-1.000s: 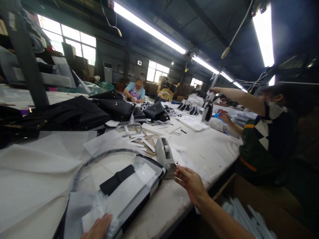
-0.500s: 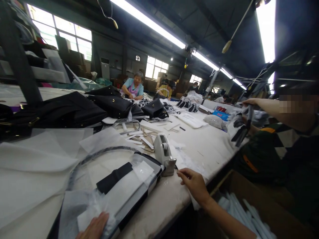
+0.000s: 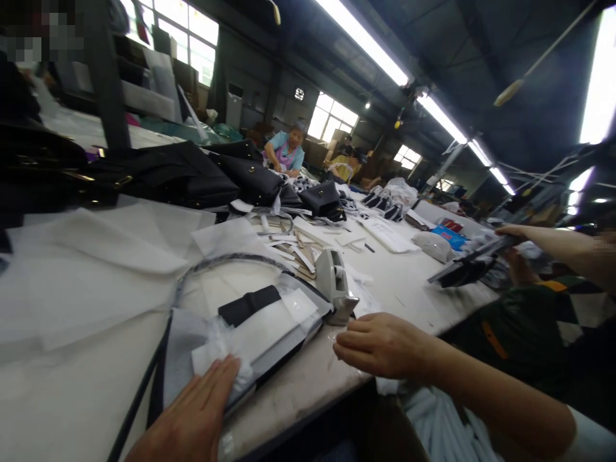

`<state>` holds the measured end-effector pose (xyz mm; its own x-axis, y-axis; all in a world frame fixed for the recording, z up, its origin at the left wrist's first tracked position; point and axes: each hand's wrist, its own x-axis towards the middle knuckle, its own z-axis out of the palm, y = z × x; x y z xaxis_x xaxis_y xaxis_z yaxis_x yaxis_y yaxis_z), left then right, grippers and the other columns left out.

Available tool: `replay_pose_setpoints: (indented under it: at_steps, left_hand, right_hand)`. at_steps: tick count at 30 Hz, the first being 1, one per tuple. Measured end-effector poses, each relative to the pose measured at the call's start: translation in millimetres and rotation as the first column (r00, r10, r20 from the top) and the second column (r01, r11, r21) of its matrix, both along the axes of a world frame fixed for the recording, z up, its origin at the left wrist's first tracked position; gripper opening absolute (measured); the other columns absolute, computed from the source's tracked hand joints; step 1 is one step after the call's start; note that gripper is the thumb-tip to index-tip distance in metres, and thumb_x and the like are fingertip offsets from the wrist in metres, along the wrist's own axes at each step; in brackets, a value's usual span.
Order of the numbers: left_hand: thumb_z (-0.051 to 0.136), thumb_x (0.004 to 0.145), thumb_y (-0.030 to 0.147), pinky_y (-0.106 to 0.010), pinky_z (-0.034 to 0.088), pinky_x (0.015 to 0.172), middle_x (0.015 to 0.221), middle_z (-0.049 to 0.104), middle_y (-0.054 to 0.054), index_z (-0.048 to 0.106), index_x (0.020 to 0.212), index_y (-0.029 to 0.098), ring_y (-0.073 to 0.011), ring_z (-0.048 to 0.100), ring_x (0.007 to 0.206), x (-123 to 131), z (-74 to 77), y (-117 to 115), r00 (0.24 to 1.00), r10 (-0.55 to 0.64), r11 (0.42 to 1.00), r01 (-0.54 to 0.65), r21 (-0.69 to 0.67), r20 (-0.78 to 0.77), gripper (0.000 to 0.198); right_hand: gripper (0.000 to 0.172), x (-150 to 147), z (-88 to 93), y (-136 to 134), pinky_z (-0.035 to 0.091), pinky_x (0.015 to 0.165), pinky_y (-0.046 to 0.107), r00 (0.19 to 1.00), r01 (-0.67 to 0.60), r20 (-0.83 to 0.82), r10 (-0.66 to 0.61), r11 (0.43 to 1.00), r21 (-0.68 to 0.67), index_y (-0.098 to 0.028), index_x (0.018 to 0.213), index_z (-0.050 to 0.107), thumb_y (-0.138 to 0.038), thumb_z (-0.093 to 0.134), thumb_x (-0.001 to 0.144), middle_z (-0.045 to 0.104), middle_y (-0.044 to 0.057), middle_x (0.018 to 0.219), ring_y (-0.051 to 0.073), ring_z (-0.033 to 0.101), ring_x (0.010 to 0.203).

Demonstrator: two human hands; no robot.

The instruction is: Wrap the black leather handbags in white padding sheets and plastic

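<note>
My left hand [image 3: 192,410] lies with outstretched fingers on the white tissue paper [image 3: 272,333] that covers a dark-edged bag. A black wrapped piece [image 3: 250,305] lies on that bag, and its handle [image 3: 231,258], wrapped in clear plastic, arches away behind. By the bag's far right end stands a grey tape dispenser [image 3: 332,279]. Just in front of its cutting edge is my right hand [image 3: 375,343], fingers curled and pinched together. Whatever the fingertips may hold is too small to make out; only faint shiny glints show beside them.
Black bags [image 3: 178,173] are heaped at the back left, beside loose white sheets [image 3: 96,269]. Cardboard strips [image 3: 293,247] lie behind the dispenser. At right, a co-worker's arm [image 3: 553,237] holds a dark item over the table. White rolls [image 3: 437,417] sit below the table edge.
The view has turned left. My right hand remains close to the dispenser, its fingers more curled now. My left hand still presses on the tissue. The co-worker's dark item has tipped nearly flat.
</note>
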<state>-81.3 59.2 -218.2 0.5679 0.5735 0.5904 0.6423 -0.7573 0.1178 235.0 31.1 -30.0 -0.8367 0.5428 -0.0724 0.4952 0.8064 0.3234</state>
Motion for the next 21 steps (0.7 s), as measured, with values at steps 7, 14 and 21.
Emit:
replay_pose_setpoints:
  at_steps: [7, 14, 21]
  left_hand:
    - [0.033, 0.076, -0.004, -0.025, 0.052, 0.095, 0.12, 0.07, -0.008, 0.056, 0.124, 0.01, -0.0155, 0.066, 0.109, 14.2, 21.8, -11.6, 0.992, 0.12, 0.993, -0.121, 0.016, 0.029, 0.055]
    - [0.029, 0.094, 0.005, -0.025, 0.049, 0.098, 0.114, 0.072, -0.007, 0.06, 0.117, 0.011, -0.0164, 0.066, 0.109, 22.5, 10.9, -9.3, 0.977, 0.143, 0.989, -0.149, 0.025, 0.156, 0.039]
    - [0.031, 0.098, 0.01, -0.025, 0.049, 0.099, 0.111, 0.074, -0.005, 0.064, 0.11, 0.014, -0.0167, 0.068, 0.106, 24.2, -8.4, -2.2, 0.983, 0.106, 0.981, -0.128, 0.146, 0.149, 0.036]
  right_hand:
    - [0.024, -83.8, -14.6, 81.0, 0.034, 0.056, 0.029, 0.991, -0.12, -0.095, 0.096, 0.951, -0.286, -0.02, 0.079, 0.062, -0.034, 0.053, 0.096, 0.065, 0.001, 0.075, 0.013, 0.057, 0.068]
    - [0.011, -140.2, -34.7, 147.4, 0.031, 0.052, 0.026, 0.98, -0.178, -0.011, 0.2, 0.845, -0.504, -0.021, 0.078, 0.066, -0.028, 0.064, 0.085, 0.068, -0.001, 0.076, 0.013, 0.06, 0.066]
    - [0.011, -181.6, -48.9, 173.7, 0.026, 0.05, 0.028, 0.914, -0.071, 0.285, 0.289, 0.805, -0.589, -0.022, 0.085, 0.075, -0.033, 0.07, 0.084, 0.075, 0.002, 0.081, 0.015, 0.062, 0.067]
